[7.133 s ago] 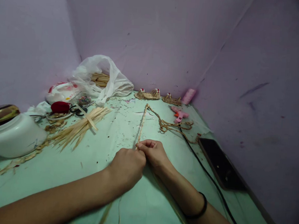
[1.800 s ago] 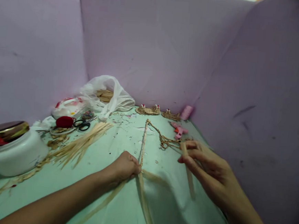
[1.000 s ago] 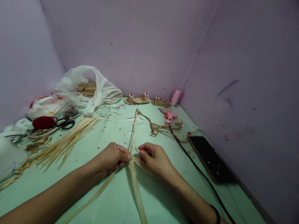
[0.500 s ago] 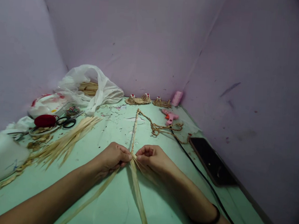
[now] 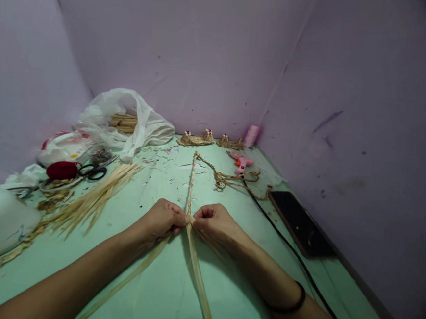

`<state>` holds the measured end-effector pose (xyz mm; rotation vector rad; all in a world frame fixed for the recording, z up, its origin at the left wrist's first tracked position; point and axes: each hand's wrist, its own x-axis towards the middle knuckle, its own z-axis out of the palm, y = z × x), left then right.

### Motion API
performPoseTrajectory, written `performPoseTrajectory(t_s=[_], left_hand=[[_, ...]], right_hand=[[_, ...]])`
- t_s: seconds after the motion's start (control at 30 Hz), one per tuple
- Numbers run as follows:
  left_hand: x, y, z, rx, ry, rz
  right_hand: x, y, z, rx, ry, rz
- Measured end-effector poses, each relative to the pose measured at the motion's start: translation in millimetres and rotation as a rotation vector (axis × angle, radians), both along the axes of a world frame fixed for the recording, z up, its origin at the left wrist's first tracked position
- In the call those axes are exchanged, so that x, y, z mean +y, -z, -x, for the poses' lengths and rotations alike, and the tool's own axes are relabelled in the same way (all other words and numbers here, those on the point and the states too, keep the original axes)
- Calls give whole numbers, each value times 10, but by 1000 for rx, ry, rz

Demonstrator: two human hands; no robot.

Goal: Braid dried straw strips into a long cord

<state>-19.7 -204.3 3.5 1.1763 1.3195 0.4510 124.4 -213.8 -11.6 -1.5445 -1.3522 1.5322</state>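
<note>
A narrow braid (image 5: 192,182) of pale dried fibre runs up the table away from me, its finished length trailing off to the right in loose loops. At its near end my left hand (image 5: 167,221) pinches one fibre strand, whose tail (image 5: 130,276) hangs down to the left. My right hand (image 5: 211,222) pinches another strand close beside it, fingertips almost touching the left ones. Between both hands a middle strand (image 5: 198,276) lies free, stretching toward me. The tail of the right strand is mostly hidden under my right hand.
Left are a fibre bundle (image 5: 99,195), scissors (image 5: 96,171), a red pincushion-like object (image 5: 62,170), a white bowl (image 5: 1,226) and a plastic bag (image 5: 149,125). Behind lie small woven slippers (image 5: 196,140) and pink thread (image 5: 251,135). Right are a pink glue gun (image 5: 240,162), its black cord and a phone (image 5: 302,224).
My right fingertips have closed in slightly on the strand at the braid's near end. Both hands otherwise keep their pinch, and the view has shifted a little.
</note>
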Motion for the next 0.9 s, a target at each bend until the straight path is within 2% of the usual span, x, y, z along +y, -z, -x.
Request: performPoseTrajectory(t_s=[0.13, 0.27, 0.37, 0.47, 0.67, 0.8, 0.9], left_hand=[[2, 46, -12, 66, 30, -58], [24, 157, -19, 224, 114, -282], [30, 200, -22, 315, 148, -386], [24, 182, -17, 278, 163, -360], [59, 80, 19, 190, 240, -361], [100, 42, 42, 96, 295, -240], [115, 39, 34, 68, 311, -243]], right_hand=[[23, 30, -27, -109, 21, -49], [52, 84, -39, -232, 2, -43], [47, 43, 2, -210, -11, 20], [12, -62, 72, -144, -4, 109], [-29, -188, 138, -148, 38, 152], [12, -192, 44, 101, -34, 344], [31, -150, -12, 235, -85, 441]])
